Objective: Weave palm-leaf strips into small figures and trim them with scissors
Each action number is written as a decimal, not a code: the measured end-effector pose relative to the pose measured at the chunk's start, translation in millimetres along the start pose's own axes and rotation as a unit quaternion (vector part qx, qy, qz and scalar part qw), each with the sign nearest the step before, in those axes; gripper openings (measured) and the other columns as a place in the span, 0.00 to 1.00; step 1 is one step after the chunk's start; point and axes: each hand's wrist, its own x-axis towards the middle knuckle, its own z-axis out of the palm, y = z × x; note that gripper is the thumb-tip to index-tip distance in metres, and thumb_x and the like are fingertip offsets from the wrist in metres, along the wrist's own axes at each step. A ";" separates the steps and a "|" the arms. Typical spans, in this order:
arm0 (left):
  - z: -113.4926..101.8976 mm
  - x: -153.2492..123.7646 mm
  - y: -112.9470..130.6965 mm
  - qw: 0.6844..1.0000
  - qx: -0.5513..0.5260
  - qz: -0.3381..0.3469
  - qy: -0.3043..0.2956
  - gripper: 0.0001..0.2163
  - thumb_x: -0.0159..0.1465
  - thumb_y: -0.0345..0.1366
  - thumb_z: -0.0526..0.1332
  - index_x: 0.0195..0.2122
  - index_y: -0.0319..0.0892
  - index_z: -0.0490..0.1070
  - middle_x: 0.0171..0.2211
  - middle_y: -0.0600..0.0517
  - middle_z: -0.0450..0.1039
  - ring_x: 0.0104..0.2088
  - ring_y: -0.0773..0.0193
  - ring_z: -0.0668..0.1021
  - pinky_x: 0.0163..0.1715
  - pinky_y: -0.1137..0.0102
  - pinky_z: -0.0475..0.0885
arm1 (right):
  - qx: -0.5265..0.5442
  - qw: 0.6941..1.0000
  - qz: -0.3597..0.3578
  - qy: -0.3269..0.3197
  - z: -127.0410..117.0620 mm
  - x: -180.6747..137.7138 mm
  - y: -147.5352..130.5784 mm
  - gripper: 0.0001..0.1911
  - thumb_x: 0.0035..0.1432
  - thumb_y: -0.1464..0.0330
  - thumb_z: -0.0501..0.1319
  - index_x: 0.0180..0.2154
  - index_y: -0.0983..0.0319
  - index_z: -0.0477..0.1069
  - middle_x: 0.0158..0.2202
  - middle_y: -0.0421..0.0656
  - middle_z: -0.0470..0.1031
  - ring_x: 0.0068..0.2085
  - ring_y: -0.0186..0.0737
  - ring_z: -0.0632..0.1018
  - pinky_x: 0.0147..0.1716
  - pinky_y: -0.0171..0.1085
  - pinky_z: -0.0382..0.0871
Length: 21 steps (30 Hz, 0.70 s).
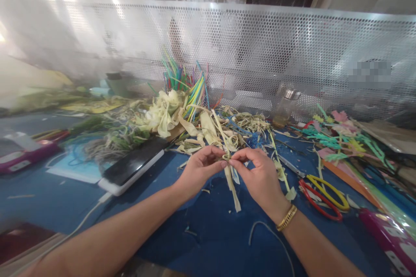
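Observation:
My left hand and my right hand meet over the middle of the blue table. Both pinch the same strip of dried husk, thumbs and forefingers almost touching around what looks like a fold or knot. One end hangs down below my fingers, and a pale stalk rises above them. Behind my hands lies a heap of dried husk pieces. Scissors with one red and one yellow handle rest right of my right wrist, which wears a gold bracelet. The exact shape between my fingertips is partly hidden.
A phone sits on a white power bank with a cable at left. Colourful pipe cleaners stand behind the heap. A glass bottle stands near the perforated metal screen. Purple power strips flank the table, with paper flowers at right.

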 end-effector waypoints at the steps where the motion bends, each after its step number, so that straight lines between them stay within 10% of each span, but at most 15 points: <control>1: 0.5 -0.6 0.1 1.000 -0.002 0.001 0.004 0.11 0.49 0.35 0.71 0.33 0.40 0.73 0.29 0.53 0.73 0.32 0.67 0.73 0.35 0.72 0.67 | 0.000 1.000 0.003 0.001 0.1 0.0 -0.3 0.02 0.54 0.67 0.64 0.29 0.56 0.74 0.27 0.37 0.77 0.31 0.39 0.76 0.39 0.42 0.65; 21: -3.9 4.1 -3.3 0.976 -0.176 -0.123 0.025 0.12 0.50 0.34 0.71 0.31 0.41 0.69 0.25 0.58 0.70 0.26 0.74 0.71 0.28 0.77 0.65 | -0.197 0.959 -0.189 -0.071 -7.7 -1.9 -3.3 0.12 0.60 0.72 0.58 0.44 0.52 0.71 0.42 0.38 0.78 0.43 0.41 0.74 0.53 0.49 0.46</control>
